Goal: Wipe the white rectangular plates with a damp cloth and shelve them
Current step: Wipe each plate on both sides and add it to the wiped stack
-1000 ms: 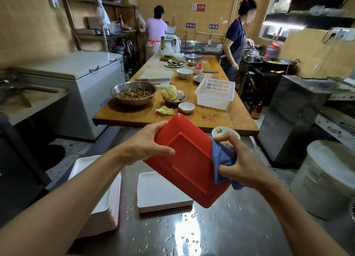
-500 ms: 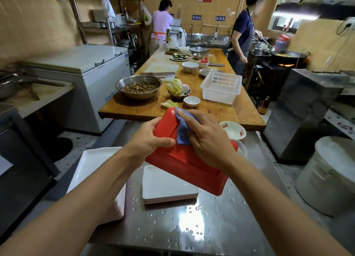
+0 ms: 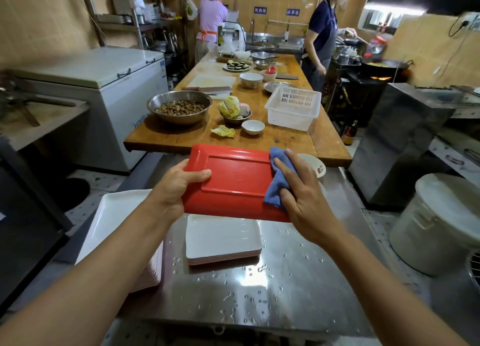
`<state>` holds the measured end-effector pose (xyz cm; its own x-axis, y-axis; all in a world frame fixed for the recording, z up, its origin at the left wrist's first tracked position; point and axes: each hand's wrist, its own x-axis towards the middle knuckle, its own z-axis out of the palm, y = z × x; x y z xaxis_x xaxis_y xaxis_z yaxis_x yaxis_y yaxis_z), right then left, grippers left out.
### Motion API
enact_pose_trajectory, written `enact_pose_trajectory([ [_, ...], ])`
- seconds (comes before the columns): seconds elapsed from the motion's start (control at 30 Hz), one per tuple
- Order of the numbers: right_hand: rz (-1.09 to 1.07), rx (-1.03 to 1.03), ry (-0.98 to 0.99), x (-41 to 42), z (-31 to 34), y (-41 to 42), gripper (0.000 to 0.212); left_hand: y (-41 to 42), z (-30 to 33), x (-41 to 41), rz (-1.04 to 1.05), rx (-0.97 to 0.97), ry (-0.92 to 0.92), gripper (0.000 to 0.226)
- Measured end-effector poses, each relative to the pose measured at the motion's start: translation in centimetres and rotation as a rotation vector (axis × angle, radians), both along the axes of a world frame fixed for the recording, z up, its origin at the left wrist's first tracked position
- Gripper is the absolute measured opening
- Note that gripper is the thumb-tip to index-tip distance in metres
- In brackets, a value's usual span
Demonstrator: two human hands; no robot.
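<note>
Plate [image 3: 233, 179], red underside up, now levelled above the counter [image 3: 285, 293]; my left hand [image 3: 176, 187] grips its edge; right hand [image 3: 298, 187], fingers flat, has swept the cloth [image 3: 279, 179] rightwards; underside probably nearly wiped; stacks [image 3: 223, 239] await.

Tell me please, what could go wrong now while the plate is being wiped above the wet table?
The left hand grips the red-backed plate by one edge only, so it might slip under the push of the right hand on the blue cloth. It could drop onto the small plate stack. Water drops on the steel table could re-wet plates.
</note>
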<state>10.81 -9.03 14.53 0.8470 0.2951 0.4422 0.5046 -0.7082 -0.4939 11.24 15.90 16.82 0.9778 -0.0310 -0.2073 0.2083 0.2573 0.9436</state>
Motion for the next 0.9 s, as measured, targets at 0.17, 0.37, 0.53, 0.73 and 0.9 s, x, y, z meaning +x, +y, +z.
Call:
enact_pose_trajectory([
  [0.17, 0.03, -0.108, -0.102, -1.7, -1.8, -0.8, 0.052, -0.4, -1.0, -0.1, 0.066, -0.118, 0.1, 0.025],
  [0.37, -0.115, -0.217, -0.313, -1.9, -3.1, 1.4, 0.047, -1.4, -0.9, -0.7, 0.136, -0.205, 0.139, 0.017],
  [0.53, -0.05, -0.247, -0.344, -2.9, -3.1, 6.2, 0.049, -2.3, -1.4, -1.5, 0.157, -0.278, 0.132, 0.017],
  [0.73, 0.016, -0.265, -0.233, -2.7, -1.8, 10.5, 0.052, -1.6, -2.3, -2.3, 0.183, -0.338, 0.092, 0.03],
  [0.9, 0.037, -0.347, -0.053, -0.5, -0.8, 10.9, 0.065, -0.3, -2.8, -3.1, 0.182, -0.328, 0.046, 0.019],
])
